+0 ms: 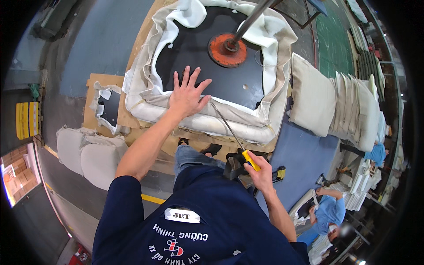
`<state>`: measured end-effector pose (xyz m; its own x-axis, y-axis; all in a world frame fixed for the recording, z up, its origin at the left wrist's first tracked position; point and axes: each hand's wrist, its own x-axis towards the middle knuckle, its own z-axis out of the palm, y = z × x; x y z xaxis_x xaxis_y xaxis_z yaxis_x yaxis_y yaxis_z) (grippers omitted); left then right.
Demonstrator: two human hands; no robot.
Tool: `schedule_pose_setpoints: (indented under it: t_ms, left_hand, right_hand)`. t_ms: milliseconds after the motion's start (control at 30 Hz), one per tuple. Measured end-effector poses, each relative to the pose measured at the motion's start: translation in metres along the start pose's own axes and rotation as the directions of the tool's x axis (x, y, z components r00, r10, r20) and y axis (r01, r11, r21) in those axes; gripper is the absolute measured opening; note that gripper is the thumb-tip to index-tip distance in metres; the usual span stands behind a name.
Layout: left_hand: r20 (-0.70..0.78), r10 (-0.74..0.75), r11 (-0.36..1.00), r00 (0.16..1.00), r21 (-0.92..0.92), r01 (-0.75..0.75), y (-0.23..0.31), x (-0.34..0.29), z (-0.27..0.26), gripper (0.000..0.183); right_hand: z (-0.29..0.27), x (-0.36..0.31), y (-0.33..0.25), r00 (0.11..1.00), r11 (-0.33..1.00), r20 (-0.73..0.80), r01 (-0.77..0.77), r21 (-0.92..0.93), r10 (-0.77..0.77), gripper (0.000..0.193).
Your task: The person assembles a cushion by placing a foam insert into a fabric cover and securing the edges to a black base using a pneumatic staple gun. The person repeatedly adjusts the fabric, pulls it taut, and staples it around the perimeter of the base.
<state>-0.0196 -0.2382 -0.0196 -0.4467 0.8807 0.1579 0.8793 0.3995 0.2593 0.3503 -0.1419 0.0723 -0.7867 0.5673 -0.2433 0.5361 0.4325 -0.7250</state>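
Observation:
A large upholstered seat cushion (148, 112) lies underside up in front of me, its beige fabric and white padding gathered around a black base board (190, 53). A round orange press plate (215, 49) on a metal rod bears down on the board. My left hand (187, 95) lies with spread fingers on the near edge of the board and the folded fabric. My right hand (260, 171) grips the yellow and blue handle of a screwdriver (249, 160). Its long thin shaft points up and left, the tip at the fabric fold near my left hand.
A smaller black-based cushion piece (110, 108) lies on a board at left, with finished beige cushions (101, 161) below it. More beige cushions (311, 95) stand in a row at right. A person in blue (329, 212) works at the lower right.

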Motion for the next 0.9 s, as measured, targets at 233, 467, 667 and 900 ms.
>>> schedule_pose_setpoints:
  t_ms: [233,467,667,900]
  left_hand:
    - [-0.016,0.017,1.000,1.000,-0.026,-0.018,-0.001,0.001,-0.001,0.054]
    - [-0.042,0.001,1.000,0.999,-0.018,-0.002,0.002,-0.002,0.002,0.054]
    - [-0.042,-0.019,1.000,0.999,-0.014,0.018,0.006,-0.002,0.002,0.053]
    - [-0.071,-0.022,0.999,0.997,-0.028,0.020,0.005,-0.004,0.003,0.053]
  right_hand:
    - [0.035,-0.016,-0.005,0.992,0.982,-0.061,-0.097,0.159,0.107,0.051]
    - [0.009,-0.019,-0.033,0.996,0.988,-0.092,-0.006,-0.155,-0.009,0.050]
    - [0.010,-0.016,-0.027,0.987,0.976,0.010,-0.163,0.143,0.163,0.049]
    - [-0.003,-0.005,-0.011,0.885,0.731,0.285,-0.465,0.499,0.369,0.047]
